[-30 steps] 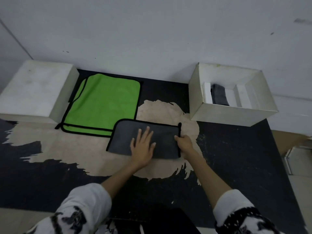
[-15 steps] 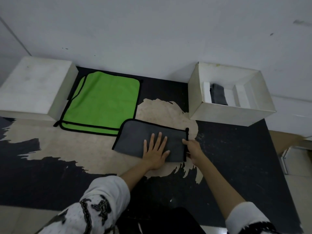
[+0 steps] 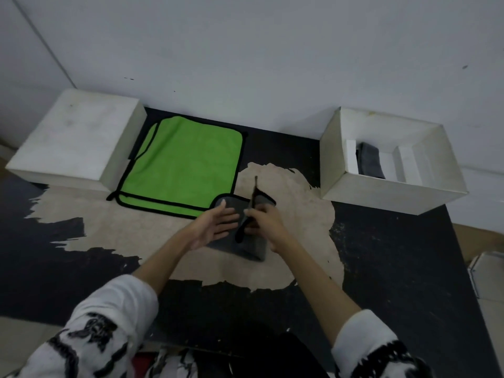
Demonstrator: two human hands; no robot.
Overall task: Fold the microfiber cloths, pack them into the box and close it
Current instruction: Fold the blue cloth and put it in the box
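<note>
Mid-fold over a worn black-and-tan floor mat [image 3: 114, 241]: grey microfiber cloth [image 3: 245, 248] lying just beside the near right corner of the green microfiber cloth [image 3: 185, 165], its black-trimmed edge lifted upright between the two hands, apparently to be carried across for another halving. Right hand [image 3: 266, 223] curled, fingers and thumb pinching that raised edge. Left hand [image 3: 215, 227] flat and spread, fingers straight, resting on the left part of the grey cloth, holding nothing, seemingly there to pin the lower layer while the flap swings over. Green cloth spread flat and only loosely doubled near its left side, set apart toward the wall, likely awaiting its own fold. Open white box [image 3: 392, 173] standing well to the right against the wall, mouth upward, one dark folded cloth [image 3: 369, 160] already upright in a slot between white dividers [image 3: 406, 167]; placed within easy reach of the right arm, presumably for quick packing. White block [image 3: 73, 137] at far left, possibly the lid, though hard to tell. Box not yet closed.
</note>
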